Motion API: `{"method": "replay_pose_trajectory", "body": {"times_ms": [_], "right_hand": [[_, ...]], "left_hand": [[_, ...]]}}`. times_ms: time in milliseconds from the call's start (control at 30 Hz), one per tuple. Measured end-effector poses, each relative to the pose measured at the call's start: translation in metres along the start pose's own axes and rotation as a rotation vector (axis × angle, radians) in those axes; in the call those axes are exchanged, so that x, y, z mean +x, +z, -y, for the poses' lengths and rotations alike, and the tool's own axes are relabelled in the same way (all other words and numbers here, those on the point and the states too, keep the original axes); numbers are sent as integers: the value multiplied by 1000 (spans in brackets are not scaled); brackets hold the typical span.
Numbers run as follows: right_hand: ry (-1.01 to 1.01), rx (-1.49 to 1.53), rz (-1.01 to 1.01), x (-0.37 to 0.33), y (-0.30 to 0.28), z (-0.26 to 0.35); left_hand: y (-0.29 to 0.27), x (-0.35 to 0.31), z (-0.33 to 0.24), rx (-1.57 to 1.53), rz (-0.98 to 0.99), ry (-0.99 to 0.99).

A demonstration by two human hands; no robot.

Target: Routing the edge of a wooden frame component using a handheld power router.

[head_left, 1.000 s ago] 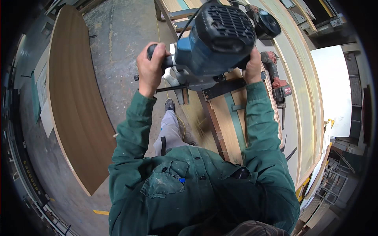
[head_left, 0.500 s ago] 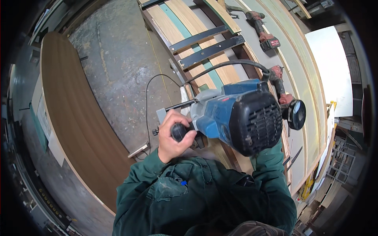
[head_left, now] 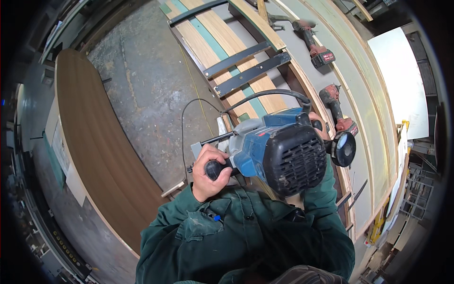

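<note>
A blue and black plunge router (head_left: 288, 151) with a power cord is held between my two hands, close in front of my chest. My left hand (head_left: 208, 173) is wrapped round its round black side handle (head_left: 213, 169). On the far right side, my right hand (head_left: 318, 124) shows only in part behind the motor housing, closed at the other black knob. A rod with a grey fence (head_left: 195, 147) sticks out at the router's left. Below the router lies a wooden frame with pale boards (head_left: 231, 35) and dark crossbars (head_left: 253, 73); the router's base is hidden.
To the right lie two red cordless drivers (head_left: 309, 42) (head_left: 335, 104) on a panel with wooden strips. A long curved brown panel (head_left: 99, 142) stands at my left. The black cord (head_left: 183, 123) loops near the floor. White sheet (head_left: 399, 80) stands at the far right.
The router has shifted slightly left and down in view. More of my right hand and the right knob now shows behind the housing. My left hand keeps its grip.
</note>
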State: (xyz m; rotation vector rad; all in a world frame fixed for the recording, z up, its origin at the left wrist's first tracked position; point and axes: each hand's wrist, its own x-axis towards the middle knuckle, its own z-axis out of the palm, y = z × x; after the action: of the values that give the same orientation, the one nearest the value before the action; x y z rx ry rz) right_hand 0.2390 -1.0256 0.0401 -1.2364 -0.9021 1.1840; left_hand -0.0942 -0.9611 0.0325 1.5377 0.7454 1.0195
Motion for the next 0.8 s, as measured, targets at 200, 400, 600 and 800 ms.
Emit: {"method": "replay_pose_trajectory", "body": {"times_ms": [200, 400, 600, 800], "right_hand": [[-235, -39, -130, -1, 9, -20], [-412, -80, -240, 2, 10, -27], [-344, 5, -204, -4, 70, 21], [-486, -247, 41, 33, 152, 61]], "left_hand": [[7, -5, 0, -33, -84, -58], [14, -4, -8, -195, -128, -196], [-18, -3, -7, -206, -236, -82], [-104, 3, -13, -394, -398, 46]]}}
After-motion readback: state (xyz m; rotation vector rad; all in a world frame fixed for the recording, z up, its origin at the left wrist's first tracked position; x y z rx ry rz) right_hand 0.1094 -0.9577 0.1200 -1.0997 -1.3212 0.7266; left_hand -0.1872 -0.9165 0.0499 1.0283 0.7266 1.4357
